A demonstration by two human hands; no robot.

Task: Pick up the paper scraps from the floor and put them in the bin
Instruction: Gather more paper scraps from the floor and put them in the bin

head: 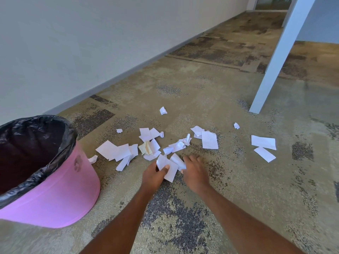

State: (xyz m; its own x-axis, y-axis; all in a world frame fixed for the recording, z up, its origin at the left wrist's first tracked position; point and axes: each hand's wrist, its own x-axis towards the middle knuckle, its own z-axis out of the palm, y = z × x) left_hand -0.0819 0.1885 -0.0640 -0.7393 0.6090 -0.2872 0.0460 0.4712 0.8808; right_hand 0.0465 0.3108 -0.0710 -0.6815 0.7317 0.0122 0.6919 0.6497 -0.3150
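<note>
The white scrap (pixel 169 171) I am working on sits just off the carpeted floor (pixel 201 226), at the near edge of the litter. My left grip (pixel 154 176) is clamped on it, thumb on top near one short edge. Its long axis runs diagonally, from far-left to near-right, with the free corner pointing down towards me. A second scrap (pixel 177 160) touches it on the right and lies along much the same diagonal. My right grip (pixel 195 171) is curled over that one's near end, and I judge it held rather than merely touched.

Beyond my hands, the main scatter of paper scraps (pixel 117 151) lies flat or folded. Two flat sheets (pixel 263 142) lie well apart to the right, and a small folded bit (pixel 162 110) sits further out. The pink bin (pixel 60 195) stands to my left with its black liner (pixel 36 129) draped over the rim.

The risks, as I judge them:
- Each piece is pinched at one end only, so the loose end could catch air on the swing to the bin and slip free.
- The liner sags inward on the near side and could deflect a light sheet back out.
- One crumpled scrap (pixel 93 159) touches the bin wall and is easy to overlook.
</note>
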